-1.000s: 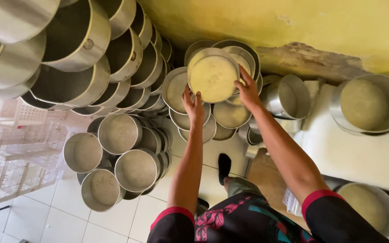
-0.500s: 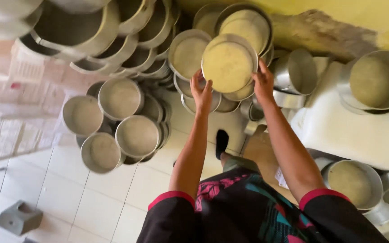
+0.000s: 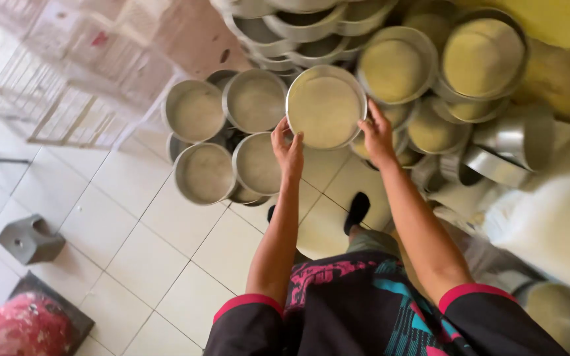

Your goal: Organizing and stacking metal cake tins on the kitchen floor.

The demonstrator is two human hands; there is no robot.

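1. The left hand (image 3: 289, 146) and the right hand (image 3: 377, 135) held a round shiny metal pan (image 3: 325, 107) between them, raised in front of the person and above the white tiled floor (image 3: 166, 264).
2. The left hand's fingers (image 3: 296, 140) were curled onto the pan's lower left rim; the right hand's fingers (image 3: 372, 113) were spread and pressed against its right rim. Both hands were closed on the pan.
3. The pan's inside was pale and smooth; I could not tell whether it held anything.
4. Just left of it, a cluster of similar round metal pans (image 3: 232, 132) stood stacked, their insides a pale grey.
5. To the upper right, more stacked metal pans (image 3: 443, 66) showed yellowish insides beside the yellow wall (image 3: 562, 20).
6. A small grey block (image 3: 31, 238) sat on the floor at the left, near a red bundle on a dark tray (image 3: 24, 323).
7. White wire racks (image 3: 47, 86) stood at the upper left.
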